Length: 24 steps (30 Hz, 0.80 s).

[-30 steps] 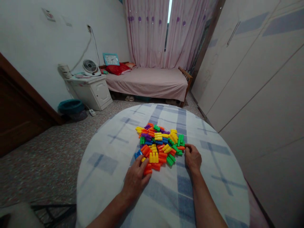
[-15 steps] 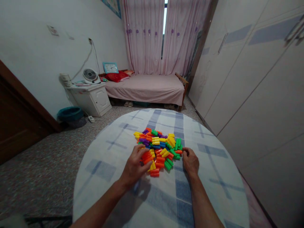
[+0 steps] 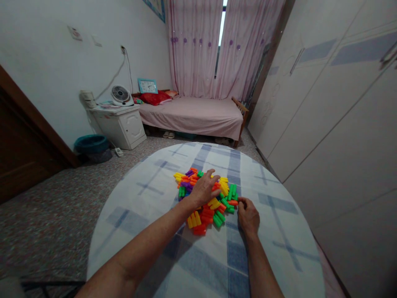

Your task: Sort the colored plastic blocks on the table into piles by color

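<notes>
We see a pale wardrobe (image 3: pixel 325 124) to the right of the block pile, running out of view. A pink-covered bed (image 3: pixel 192 111) stands beyond the pile, its underside mostly in shadow. Under the pile, a round table in a blue-and-white plaid cloth (image 3: pixel 282 256) loses its near edge below the view. The left forearm (image 3: pixel 145 244) stretches diagonally to the pile and the right forearm (image 3: pixel 262 260) lies to its near right, both cut off toward us. The pile of plastic building blocks (image 3: pixel 207 215) is mid-table, its centre hidden by the left hand (image 3: pixel 203 190). That hand is palm down over the pile, fingers and thumb spread apart; we cannot tell if it touches any block. The right hand (image 3: pixel 248 217) rests at the pile's right edge, fingers curled, tips at an orange block (image 3: pixel 233 203); we cannot tell whether they pinch it.
</notes>
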Motion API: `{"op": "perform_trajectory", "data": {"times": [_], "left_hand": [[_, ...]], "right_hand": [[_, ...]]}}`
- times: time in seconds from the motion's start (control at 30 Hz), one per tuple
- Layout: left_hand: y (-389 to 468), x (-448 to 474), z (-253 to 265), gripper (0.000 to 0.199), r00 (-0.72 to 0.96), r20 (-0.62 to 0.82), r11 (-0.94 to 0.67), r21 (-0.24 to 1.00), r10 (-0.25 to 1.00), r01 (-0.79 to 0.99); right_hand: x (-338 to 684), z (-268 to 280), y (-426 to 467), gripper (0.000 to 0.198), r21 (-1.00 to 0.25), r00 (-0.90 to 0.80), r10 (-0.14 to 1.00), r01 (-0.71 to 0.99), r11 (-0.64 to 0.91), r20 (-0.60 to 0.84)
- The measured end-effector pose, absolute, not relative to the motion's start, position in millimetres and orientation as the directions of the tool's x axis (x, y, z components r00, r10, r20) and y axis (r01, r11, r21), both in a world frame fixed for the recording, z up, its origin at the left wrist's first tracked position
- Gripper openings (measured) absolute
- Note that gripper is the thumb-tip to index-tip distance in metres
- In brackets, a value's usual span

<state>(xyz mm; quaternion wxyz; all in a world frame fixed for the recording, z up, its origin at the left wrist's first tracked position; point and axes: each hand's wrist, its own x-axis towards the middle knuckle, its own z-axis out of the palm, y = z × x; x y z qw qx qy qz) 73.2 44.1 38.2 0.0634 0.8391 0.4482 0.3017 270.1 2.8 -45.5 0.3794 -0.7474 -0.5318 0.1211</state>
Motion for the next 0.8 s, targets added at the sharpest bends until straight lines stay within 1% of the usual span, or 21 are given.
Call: {"op": "perform_trajectory", "data": {"times": [0.1,0.2,0.3,0.33,0.37,0.43,0.53,0.67,0.8], "left_hand": [[27,49,32,0.034,0.304,0.557,-0.59,0.452,0.773,0.669],[20,9,14,0.027,0.083,0.602,-0.487,0.549,0.794,0.679],[31,-35,-12,0.029,-0.125,0.523,-0.302,0.653,0.843,0.694],[38,-47,-20,0.03,-0.171,0.484,-0.248,0.682,0.858,0.688],[45,-57,-28,0.031,-0.186,0.445,-0.219,0.71,0.876,0.669],[59,-66,-39,0.03,-0.166,0.404,-0.217,0.744,0.9,0.633],[76,-58,-48,0.029,-0.116,0.384,-0.246,0.766,0.916,0.594],[90,-27,-49,0.037,-0.115,0.35,-0.234,0.802,0.93,0.55],[96,-10,-45,0.04,-0.106,0.336,-0.24,0.827,0.936,0.509]], "right_hand": [[269,-46,3,0.031,-0.697,0.414,0.883,0.701,-0.154,0.221],[268,-46,3,0.03,-0.695,0.423,0.878,0.7,-0.162,0.222],[267,-44,3,0.029,-0.689,0.432,0.877,0.703,-0.179,0.212],[267,-44,2,0.029,-0.685,0.431,0.878,0.705,-0.182,0.21],[267,-44,2,0.029,-0.682,0.429,0.879,0.708,-0.183,0.209],[267,-43,2,0.03,-0.676,0.421,0.882,0.715,-0.181,0.21],[268,-42,1,0.031,-0.668,0.414,0.884,0.724,-0.173,0.219],[267,-40,0,0.033,-0.673,0.406,0.884,0.723,-0.155,0.232],[266,-39,0,0.034,-0.672,0.413,0.883,0.721,-0.167,0.224]]}}
